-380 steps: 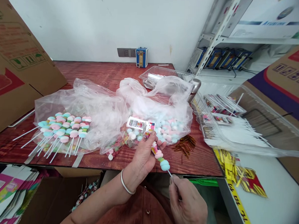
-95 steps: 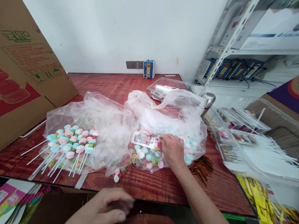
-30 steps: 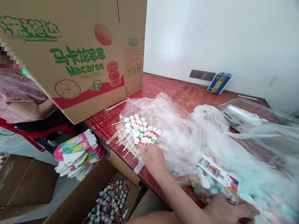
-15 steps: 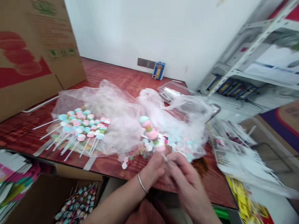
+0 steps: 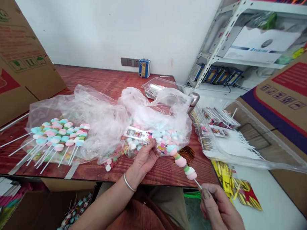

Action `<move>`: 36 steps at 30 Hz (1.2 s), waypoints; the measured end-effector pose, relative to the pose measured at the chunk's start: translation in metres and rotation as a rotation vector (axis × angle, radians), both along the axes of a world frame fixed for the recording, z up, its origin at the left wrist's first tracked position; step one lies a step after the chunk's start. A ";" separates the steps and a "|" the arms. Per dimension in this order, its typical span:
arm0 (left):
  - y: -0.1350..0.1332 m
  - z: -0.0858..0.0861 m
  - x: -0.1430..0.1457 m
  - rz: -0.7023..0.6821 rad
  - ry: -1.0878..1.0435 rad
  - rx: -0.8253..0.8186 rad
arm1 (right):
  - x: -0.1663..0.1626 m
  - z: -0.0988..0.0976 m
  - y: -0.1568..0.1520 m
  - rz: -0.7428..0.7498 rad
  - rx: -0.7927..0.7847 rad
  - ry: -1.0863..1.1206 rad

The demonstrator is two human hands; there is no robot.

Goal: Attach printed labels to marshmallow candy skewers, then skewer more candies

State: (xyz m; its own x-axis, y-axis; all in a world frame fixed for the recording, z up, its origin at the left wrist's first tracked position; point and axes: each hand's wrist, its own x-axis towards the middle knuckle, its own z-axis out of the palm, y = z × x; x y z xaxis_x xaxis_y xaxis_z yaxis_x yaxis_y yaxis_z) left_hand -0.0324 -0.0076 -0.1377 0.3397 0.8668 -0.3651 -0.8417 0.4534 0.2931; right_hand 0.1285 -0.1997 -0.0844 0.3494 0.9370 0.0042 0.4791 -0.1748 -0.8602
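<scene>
The right hand (image 5: 220,208) is pinched on the bare end of a marshmallow skewer (image 5: 180,162), thumb against fingers, and the skewer slants up and away from it toward the left hand (image 5: 144,160). That one is closed on a printed wrapper (image 5: 162,148) that meets the skewer's blue top sweet; from where I stand I can't tell whether the tip is inside. Half a second ago both hands were bunched together at the stick; now they're apart with the skewer stretched between them, so the candy end looks lined up with the wrapper. Just past the left thumb lie white printed packets (image 5: 135,133), on a bag of loose marshmallows (image 5: 143,108). Well to the left of that hand, a pile of skewers (image 5: 58,135) rests on more plastic. Copper-coloured twist ties (image 5: 187,154) sit beyond the skewer, and past the right hand is a clear tray (image 5: 272,164) of white sticks.
</scene>
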 end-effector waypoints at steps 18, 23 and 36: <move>-0.005 0.016 0.001 0.034 0.246 0.155 | 0.007 0.005 -0.002 0.020 0.150 -0.241; -0.006 0.019 0.000 0.047 0.250 0.205 | 0.001 0.000 -0.006 -0.013 0.003 0.068; -0.017 0.037 -0.004 -0.069 0.123 0.081 | -0.030 -0.022 -0.002 -0.174 -0.145 0.736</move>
